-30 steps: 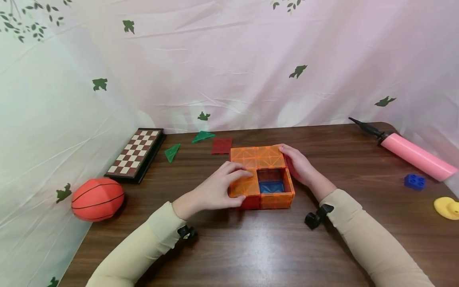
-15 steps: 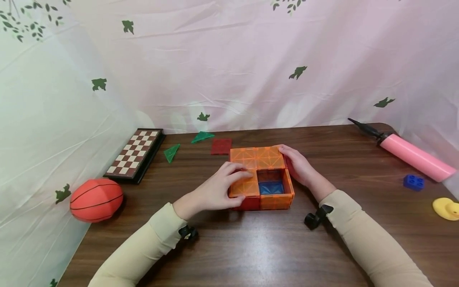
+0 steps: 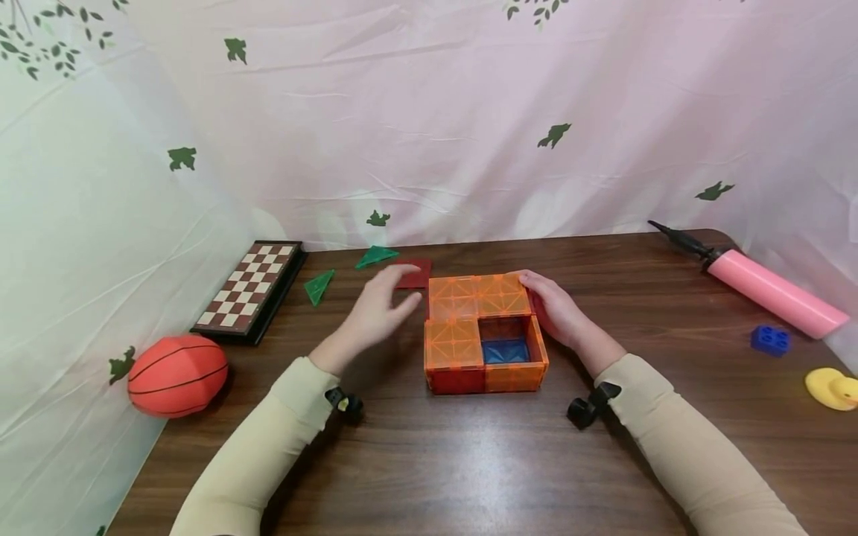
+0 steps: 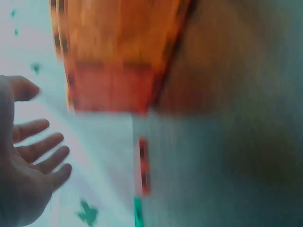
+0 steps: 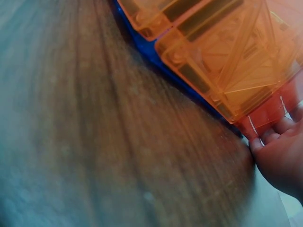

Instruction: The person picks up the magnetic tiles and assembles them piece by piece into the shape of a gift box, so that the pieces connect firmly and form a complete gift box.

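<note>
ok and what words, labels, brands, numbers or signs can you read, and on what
None can be read.
No lettering shows on the orange tile box, the checkered board or the ball.
Any fine print on the blue brick or pink pump would be too small to read.

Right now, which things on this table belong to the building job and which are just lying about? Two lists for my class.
Likely part of the job:
orange tile box
red square tile
nearer green triangle
farther green triangle

Lying about:
checkered board
red ball
pink pump
blue brick
yellow duck
</note>
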Available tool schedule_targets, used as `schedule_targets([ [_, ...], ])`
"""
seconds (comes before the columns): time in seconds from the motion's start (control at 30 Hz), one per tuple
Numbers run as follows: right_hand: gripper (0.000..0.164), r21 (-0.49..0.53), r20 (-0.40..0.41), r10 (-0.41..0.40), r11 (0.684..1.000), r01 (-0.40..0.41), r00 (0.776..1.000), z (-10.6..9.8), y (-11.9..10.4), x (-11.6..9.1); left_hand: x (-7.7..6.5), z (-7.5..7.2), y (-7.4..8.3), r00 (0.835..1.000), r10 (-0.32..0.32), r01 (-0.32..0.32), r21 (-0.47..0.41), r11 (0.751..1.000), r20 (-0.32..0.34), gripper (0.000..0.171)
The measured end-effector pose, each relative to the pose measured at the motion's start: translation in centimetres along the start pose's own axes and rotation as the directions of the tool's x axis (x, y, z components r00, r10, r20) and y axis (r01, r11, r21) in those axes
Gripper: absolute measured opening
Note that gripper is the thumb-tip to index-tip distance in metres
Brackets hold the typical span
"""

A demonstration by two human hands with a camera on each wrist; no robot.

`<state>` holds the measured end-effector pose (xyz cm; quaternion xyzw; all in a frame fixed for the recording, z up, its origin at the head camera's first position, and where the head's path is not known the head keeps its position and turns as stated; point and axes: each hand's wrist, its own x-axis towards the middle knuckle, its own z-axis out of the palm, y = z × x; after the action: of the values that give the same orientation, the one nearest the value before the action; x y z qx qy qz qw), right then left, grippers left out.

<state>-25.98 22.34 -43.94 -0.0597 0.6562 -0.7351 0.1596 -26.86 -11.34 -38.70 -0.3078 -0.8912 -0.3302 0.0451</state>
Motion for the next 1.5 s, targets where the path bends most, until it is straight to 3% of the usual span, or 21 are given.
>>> schedule_targets([
  [0.1,0.051,-0.001,-0.003,-0.003,1.0,0.003,1.0,-0.1,0.0,0.0,1.8,-0.4,-2.5,0.993,-0.112,0.11,0.054,0.992,0.032,0.055],
  [0.2,0.051,0.003,0.001,-0.002,1.0,0.002,1.0,-0.2,0.0,0.0,3.5,-0.2,-5.0,0.98,-0.176,0.166,0.103,0.981,0.097,0.06],
  [0.37,0.05,0.016,0.001,-0.006,1.0,0.006,1.0,-0.1,0.1,0.1,5.8,0.8,-7.9,0.96,-0.193,0.157,0.184,0.97,0.202,0.064],
  [0.57,0.048,0.032,0.005,-0.015,0.999,0.015,1.0,0.1,0.1,0.0,7.4,1.5,-8.8,0.931,-0.204,0.136,0.232,0.963,0.301,0.068],
  [0.73,0.049,0.017,0.0,-0.015,1.0,0.015,1.0,0.2,0.0,-0.1,7.6,1.5,-8.6,0.936,-0.212,0.129,0.289,0.949,0.279,0.064],
  [0.93,0.05,0.004,0.0,-0.01,1.0,0.01,1.0,0.1,-0.1,-0.1,6.7,1.0,-8.3,0.951,-0.261,0.195,0.332,0.923,0.167,0.063],
  [1.07,0.05,0.002,-0.003,-0.008,1.0,0.008,1.0,0.0,0.0,-0.1,6.1,0.2,-7.6,0.963,-0.261,0.233,0.286,0.929,0.062,0.063],
  [1.17,0.05,0.004,-0.007,-0.008,1.0,0.008,1.0,0.0,0.1,0.0,5.8,-0.5,-6.5,0.972,-0.236,0.227,0.236,0.945,0.009,0.062],
  [1.33,0.048,0.014,-0.005,-0.006,1.0,0.006,1.0,0.0,0.1,0.0,5.3,-1.1,-3.2,0.989,-0.147,0.15,0.16,0.976,-0.034,0.06],
  [1.5,0.048,0.018,-0.005,-0.001,1.0,0.001,1.0,0.0,0.1,0.0,4.4,-0.3,1.2,1.0,0.006,-0.004,0.148,0.989,-0.008,0.06],
])
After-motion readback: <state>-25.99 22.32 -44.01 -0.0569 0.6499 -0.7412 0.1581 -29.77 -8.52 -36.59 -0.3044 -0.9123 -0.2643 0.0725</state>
